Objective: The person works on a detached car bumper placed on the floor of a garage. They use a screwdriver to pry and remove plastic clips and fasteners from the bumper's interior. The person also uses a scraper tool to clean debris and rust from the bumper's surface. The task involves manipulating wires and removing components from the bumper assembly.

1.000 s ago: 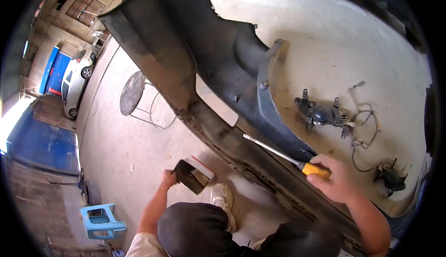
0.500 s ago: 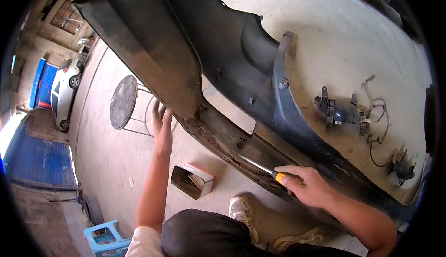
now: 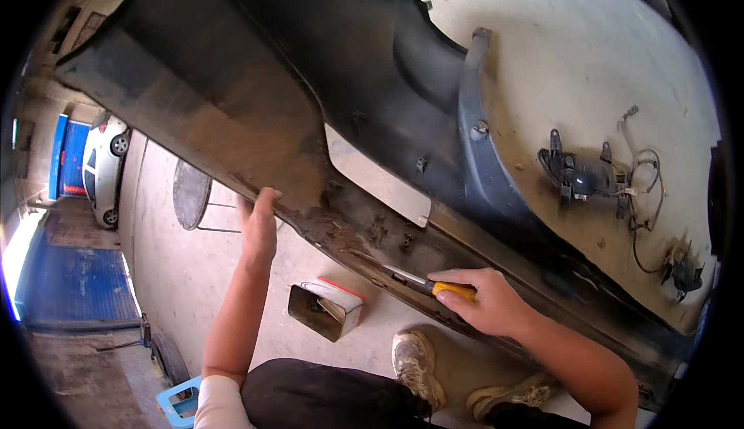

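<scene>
A large dark car bumper (image 3: 209,103), its dusty inner side up, stretches from the upper left to the lower right. My left hand (image 3: 260,227) is closed on its near edge, thumb over the inner side and the other fingers partly hidden beneath. In my right hand (image 3: 496,305) is a screwdriver (image 3: 451,289) with a yellow and black handle. Its metal shaft points left along the bumper's lower strip, where the tip lies at or near a patch of brown dirt (image 3: 341,235); contact cannot be made out.
Below the bumper stands an open rectangular tin (image 3: 325,309), near my shoes (image 3: 417,363). A round stool (image 3: 191,194) is partly covered by the bumper. Black lamp-like parts with wiring (image 3: 585,177) lie at right. A blue plastic stool (image 3: 178,402) and a tyre (image 3: 168,359) are lower left.
The bumper's upper left end has swung left and lower. My left hand now grips the edge with its thumb on top. My right hand and the screwdriver have moved left along the strip.
</scene>
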Demonstrator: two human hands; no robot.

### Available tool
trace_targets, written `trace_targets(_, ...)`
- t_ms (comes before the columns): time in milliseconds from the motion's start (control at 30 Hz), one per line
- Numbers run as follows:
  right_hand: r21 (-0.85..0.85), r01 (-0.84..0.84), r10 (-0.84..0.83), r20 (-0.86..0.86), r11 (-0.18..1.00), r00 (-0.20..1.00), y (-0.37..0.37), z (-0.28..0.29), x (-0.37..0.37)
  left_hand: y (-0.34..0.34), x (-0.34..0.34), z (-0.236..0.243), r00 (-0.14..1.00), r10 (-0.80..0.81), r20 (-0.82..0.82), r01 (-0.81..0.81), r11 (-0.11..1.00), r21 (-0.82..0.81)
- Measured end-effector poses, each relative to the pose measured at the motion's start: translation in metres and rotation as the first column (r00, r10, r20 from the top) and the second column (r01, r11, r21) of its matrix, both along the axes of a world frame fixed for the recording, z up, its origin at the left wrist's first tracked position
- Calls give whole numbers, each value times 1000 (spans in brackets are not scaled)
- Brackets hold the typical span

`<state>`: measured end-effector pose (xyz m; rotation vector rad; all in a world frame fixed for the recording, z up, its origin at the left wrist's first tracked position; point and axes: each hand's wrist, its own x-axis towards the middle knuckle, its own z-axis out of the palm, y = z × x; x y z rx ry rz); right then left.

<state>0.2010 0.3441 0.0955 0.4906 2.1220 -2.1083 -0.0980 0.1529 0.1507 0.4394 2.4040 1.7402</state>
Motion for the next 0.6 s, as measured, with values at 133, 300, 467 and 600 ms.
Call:
trace_targets(133, -62, 12, -9, 42, 998, 999, -10, -11, 4, -18, -10, -20, 995, 48, 87, -55, 995, 83)
trace_targets(300, -84, 22, -26, -46, 996, 999, -3, -22, 17, -18, -6, -30, 980, 173, 103, -180, 982, 64)
trace_targets(467, -91, 41, -31, 111, 995, 993, -10, -13, -2, -6, -1, -26, 987, 125, 103, -138, 981, 138)
trace_targets(600, -207, 159, -148, 69, 965, 987, -34, -22, 5, 4, 2, -23, 982, 162, 99, -177, 969, 171)
